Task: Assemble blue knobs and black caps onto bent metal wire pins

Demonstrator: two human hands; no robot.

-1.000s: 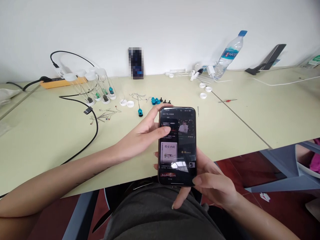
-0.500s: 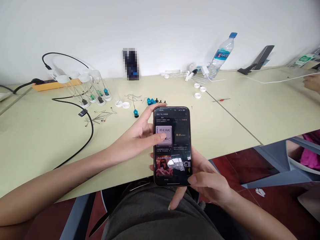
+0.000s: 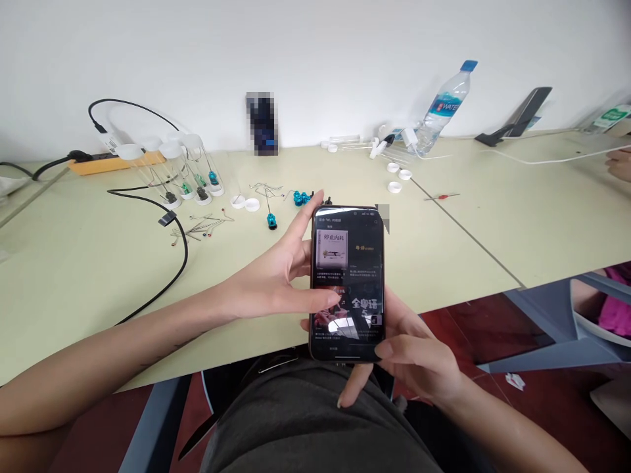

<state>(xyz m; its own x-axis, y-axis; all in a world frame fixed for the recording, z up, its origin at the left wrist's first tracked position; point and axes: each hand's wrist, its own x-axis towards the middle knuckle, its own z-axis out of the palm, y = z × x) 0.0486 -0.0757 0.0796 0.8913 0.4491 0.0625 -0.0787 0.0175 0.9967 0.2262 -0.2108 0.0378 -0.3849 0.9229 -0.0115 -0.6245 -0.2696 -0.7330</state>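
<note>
A smartphone (image 3: 365,276) with a lit, dark-themed screen of picture tiles is held upright above my lap. My right hand (image 3: 419,361) grips its lower right side, thumb on the corner and a finger below the bottom edge. From the left, my left hand (image 3: 280,276) holds the phone's side, its thumb over the screen and index finger along the upper edge; its other fingers are partly hidden. Beyond the phone lie blue-green metal parts (image 3: 300,198), and one such part on a thin rod (image 3: 271,221) stands on the table.
Several clear tubes with white caps (image 3: 172,150) stand at left near a yellow power strip (image 3: 116,163) and black cable (image 3: 185,253). Thin bent rods (image 3: 202,226) lie scattered. A water bottle (image 3: 446,108) leans by the wall. Another person's hand (image 3: 618,164) shows at far right.
The tiles on the phone screen have scrolled upward, and my left thumb sits lower on the screen. The whole view has shifted slightly; my right hand keeps its grip.
</note>
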